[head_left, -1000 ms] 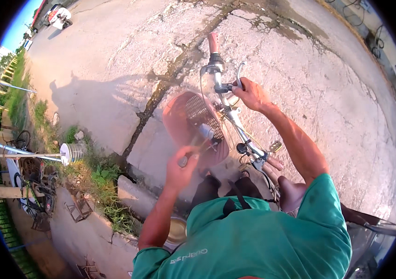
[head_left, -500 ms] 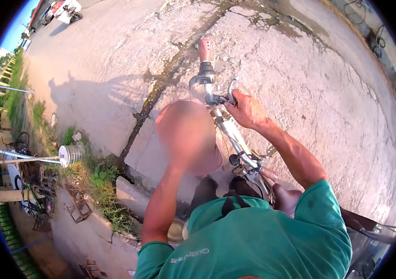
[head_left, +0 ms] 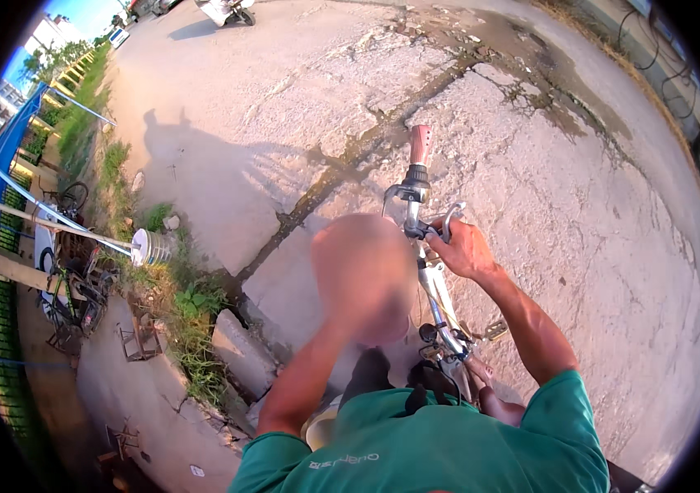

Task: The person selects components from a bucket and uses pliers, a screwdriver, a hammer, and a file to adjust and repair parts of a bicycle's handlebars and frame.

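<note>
Head view: a bicycle [head_left: 440, 289] is just in front of the person, over cracked concrete [head_left: 580, 205]. The right hand [head_left: 462, 249] grasps its brake lever [head_left: 453, 215]. Beside it, the left hand [head_left: 353, 294] is blurred, so I cannot tell its grip. Farther left are grass [head_left: 206, 361] and a white bucket [head_left: 151, 246].

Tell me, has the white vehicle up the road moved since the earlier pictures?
Yes: the white vehicle has shifted rightward, farther from the roadside grass on the left.
</note>
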The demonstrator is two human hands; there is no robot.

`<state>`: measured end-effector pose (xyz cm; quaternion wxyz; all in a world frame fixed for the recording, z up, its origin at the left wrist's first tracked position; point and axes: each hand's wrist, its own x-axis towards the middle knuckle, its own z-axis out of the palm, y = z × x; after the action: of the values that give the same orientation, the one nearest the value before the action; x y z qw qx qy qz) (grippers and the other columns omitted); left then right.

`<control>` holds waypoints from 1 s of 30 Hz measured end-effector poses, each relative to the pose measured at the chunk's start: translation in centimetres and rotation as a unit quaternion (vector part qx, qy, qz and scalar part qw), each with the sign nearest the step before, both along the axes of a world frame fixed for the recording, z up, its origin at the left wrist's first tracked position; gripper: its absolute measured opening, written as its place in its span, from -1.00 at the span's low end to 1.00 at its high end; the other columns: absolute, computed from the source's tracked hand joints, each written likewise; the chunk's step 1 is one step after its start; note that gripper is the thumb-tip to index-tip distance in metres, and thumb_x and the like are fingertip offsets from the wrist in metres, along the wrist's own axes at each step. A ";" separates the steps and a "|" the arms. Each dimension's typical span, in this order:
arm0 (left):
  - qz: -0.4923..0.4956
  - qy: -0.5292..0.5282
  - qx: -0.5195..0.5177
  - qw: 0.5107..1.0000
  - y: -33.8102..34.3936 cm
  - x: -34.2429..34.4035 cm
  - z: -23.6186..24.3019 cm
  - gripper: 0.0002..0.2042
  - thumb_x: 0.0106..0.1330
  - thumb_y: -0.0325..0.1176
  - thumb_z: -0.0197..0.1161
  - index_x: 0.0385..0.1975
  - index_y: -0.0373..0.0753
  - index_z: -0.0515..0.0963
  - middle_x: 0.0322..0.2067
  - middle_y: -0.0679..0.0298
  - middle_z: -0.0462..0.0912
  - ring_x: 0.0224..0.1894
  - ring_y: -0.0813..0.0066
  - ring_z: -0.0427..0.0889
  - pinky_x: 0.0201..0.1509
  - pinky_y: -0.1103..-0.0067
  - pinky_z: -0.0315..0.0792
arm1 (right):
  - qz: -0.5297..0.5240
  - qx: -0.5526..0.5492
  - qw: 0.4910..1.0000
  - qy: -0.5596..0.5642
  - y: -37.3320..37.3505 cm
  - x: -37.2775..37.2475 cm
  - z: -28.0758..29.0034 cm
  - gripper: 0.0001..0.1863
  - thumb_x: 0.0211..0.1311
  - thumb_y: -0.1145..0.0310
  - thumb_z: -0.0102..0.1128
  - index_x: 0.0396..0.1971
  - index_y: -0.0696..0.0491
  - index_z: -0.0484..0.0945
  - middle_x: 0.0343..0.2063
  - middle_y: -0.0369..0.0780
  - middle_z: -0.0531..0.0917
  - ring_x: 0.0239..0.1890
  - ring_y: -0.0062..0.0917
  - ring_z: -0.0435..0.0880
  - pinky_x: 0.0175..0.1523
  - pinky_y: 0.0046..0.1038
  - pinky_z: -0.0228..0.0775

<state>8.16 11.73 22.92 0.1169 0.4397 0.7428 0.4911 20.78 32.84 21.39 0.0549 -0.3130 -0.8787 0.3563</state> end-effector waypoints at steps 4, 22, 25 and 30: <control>0.014 0.056 0.054 0.997 0.3 1.1 -0.1 -0.85 0.27 -0.53 0.37 -0.18 -0.28 0.69 -0.26 0.11 0.75 -0.23 0.17 0.77 -0.11 0.43 0.62 | 0.004 -0.075 0.997 -0.013 -0.2 -0.8 1.9 -0.57 0.36 0.07 0.22 0.00 0.10 0.72 -0.27 -0.06 0.79 -0.18 -0.22 0.79 0.02 -0.25 0.56; 0.038 0.026 0.003 0.999 0.5 2.3 0.2 -0.86 0.16 -0.43 0.45 -0.28 -0.13 0.78 -0.26 0.20 0.76 -0.13 0.15 0.70 0.00 0.41 0.52 | -0.084 -0.219 0.965 0.119 0.4 -2.7 -2.3 -0.62 0.48 0.22 0.02 -0.28 0.22 0.69 -0.47 -0.07 0.72 -0.45 -0.41 0.77 -0.26 -0.33 0.59; 0.054 0.119 0.064 0.989 0.9 1.6 2.6 -0.78 0.09 -0.37 0.49 -0.23 -0.08 0.76 -0.25 0.19 0.74 -0.15 0.12 0.69 0.00 0.28 0.51 | -0.072 -0.223 0.965 0.115 1.4 -2.6 -4.2 -0.62 0.49 0.20 0.01 -0.22 0.22 0.67 -0.49 -0.08 0.73 -0.47 -0.41 0.77 -0.26 -0.33 0.60; 0.113 0.239 0.051 0.963 1.2 0.9 2.3 -0.74 -0.02 -0.35 0.54 -0.26 -0.02 0.78 -0.14 0.18 0.71 -0.09 0.13 0.65 0.16 0.16 0.42 | -0.028 -0.124 0.980 0.156 1.2 -2.5 -4.2 -0.61 0.50 0.20 -0.01 -0.22 0.22 0.67 -0.53 -0.12 0.72 -0.57 -0.43 0.74 -0.31 -0.33 0.59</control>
<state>9.03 12.91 25.21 -0.1432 0.4629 0.7678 0.4193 18.28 34.08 17.21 0.1619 -0.2823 -0.7994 0.5050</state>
